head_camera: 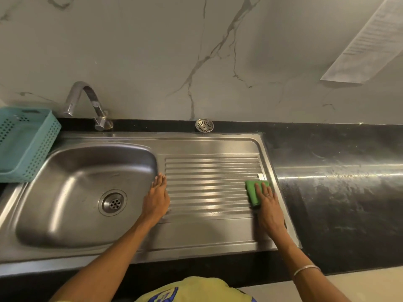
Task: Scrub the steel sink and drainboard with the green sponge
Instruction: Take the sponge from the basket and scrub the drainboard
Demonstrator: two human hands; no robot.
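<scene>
Two hands are down on the steel, and only one of them is working. The right hand [267, 200], at centre right of the frame, presses flat with fingers spread over the green sponge [254, 191], pinning it against the right end of the ridged drainboard [209, 184], close to the raised edge beside the dark counter [340, 171]. The left hand [156, 198] grasps nothing; it lies open, palm down, on the strip between the sink [87, 192] and the ridges, seemingly as a brace. Judging from this, the scrubbing is under way on the drainboard, but how much of it has been covered cannot be told: no suds or wet streaks are visible on the ridges, and faint specks show near their lower left end. The basin at lower left of the frame looks dry and untouched, with the drain [112, 202] bare; the loose strainer [204, 125] sits on the ledge above the drainboard at top centre. So I would reckon most of the job remains: the rest of the ridges, the flat border, and the whole basin below the tap [87, 101].
</scene>
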